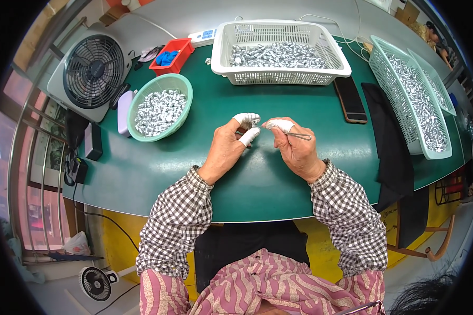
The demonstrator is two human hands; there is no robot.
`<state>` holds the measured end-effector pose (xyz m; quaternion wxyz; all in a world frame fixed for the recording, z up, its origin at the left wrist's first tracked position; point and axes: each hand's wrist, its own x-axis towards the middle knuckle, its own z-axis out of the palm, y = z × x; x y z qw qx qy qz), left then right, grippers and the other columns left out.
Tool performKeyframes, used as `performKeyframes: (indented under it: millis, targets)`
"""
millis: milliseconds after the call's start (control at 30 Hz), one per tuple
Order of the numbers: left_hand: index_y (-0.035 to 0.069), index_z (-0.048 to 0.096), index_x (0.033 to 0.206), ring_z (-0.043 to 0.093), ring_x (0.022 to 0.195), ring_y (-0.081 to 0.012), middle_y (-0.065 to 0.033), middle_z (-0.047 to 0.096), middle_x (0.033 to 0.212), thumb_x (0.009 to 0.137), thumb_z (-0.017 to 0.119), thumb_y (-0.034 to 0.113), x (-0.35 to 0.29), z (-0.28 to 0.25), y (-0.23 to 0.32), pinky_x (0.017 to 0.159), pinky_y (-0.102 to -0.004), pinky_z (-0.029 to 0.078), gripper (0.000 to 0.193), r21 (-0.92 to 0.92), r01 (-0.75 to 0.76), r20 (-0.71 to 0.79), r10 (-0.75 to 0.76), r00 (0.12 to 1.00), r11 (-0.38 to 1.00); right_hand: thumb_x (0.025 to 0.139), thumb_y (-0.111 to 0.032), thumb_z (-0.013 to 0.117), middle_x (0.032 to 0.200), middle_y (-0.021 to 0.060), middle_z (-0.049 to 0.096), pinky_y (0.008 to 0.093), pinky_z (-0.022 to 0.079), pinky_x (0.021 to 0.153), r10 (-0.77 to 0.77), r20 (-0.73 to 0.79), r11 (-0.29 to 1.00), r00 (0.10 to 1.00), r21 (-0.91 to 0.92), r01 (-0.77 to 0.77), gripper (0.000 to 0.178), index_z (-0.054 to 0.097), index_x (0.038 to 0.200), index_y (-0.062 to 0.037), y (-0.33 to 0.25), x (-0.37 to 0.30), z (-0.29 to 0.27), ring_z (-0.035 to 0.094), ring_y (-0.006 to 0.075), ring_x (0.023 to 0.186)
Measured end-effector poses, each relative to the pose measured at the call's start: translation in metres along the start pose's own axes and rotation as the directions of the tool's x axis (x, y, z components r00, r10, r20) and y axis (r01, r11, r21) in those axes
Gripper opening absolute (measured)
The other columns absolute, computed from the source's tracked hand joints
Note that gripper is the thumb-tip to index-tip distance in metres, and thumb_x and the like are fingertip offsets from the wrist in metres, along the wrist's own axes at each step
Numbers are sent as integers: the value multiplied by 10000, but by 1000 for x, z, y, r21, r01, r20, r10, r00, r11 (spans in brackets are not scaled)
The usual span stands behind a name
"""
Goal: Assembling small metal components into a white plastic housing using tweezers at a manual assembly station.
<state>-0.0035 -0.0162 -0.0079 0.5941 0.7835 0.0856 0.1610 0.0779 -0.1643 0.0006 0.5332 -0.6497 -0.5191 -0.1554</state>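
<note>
Over the middle of the green table my left hand (230,144) pinches a small silvery metal part (253,125) between thumb and forefinger, both wrapped in white finger covers. Close beside it, my right hand (295,144) is closed round a thin metal tool with a looped wire end (301,136); its forefinger also wears a white cover. The tool's tip points toward the part, and whether they touch is too small to tell. Many similar silvery parts fill a light green bowl (185,117) to the left and a white basket (278,77) at the back.
A green basket (431,142) of metal parts stands at the right, near a dark phone (350,100) and black cloth (386,136). A red tray (183,59) with blue material sits behind the bowl. At the far left stands a box fan (92,71).
</note>
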Motion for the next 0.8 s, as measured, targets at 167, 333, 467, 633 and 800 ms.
performKeyframes:
  millis: [167,333,467,633,800]
  targets:
    - [-2,562,1065,557,733,-95,-48,598,874,821,615,85,0,0,0,590,-224,491,265,27,-3,9,3,1000,1000,867,-18,517,837,105,620,225,433,443,-32,35,999,999,-23,33,92,570,925,32,6,-3,1,526,110,503]
    - [-3,557,1075,555,771,-88,-37,584,907,826,613,82,0,-1,0,603,-217,496,269,48,12,40,-14,999,999,830,-23,574,795,120,609,263,433,435,-13,15,1000,1000,-1,13,61,564,843,36,3,-1,2,555,177,510]
    - [-3,564,1058,554,715,-90,-39,602,845,817,617,77,-1,1,-2,613,-224,478,260,35,-26,20,25,999,999,810,-26,602,776,122,604,283,439,437,-3,6,1000,1000,1,3,71,564,812,34,3,0,2,574,211,521]
    - [-5,569,1046,551,679,-92,-42,609,805,811,619,73,-2,0,-1,617,-229,467,252,38,0,12,-1,1000,999,803,-33,610,793,119,609,284,452,445,4,14,1000,1000,-6,-4,77,567,823,28,2,0,2,587,212,538]
    - [-2,569,1054,549,674,-92,-44,610,799,812,618,74,-3,0,3,610,-228,464,259,59,9,-8,-8,1000,998,833,-40,587,881,117,635,242,467,482,-21,67,998,998,-51,24,106,585,921,19,5,-2,4,601,168,574]
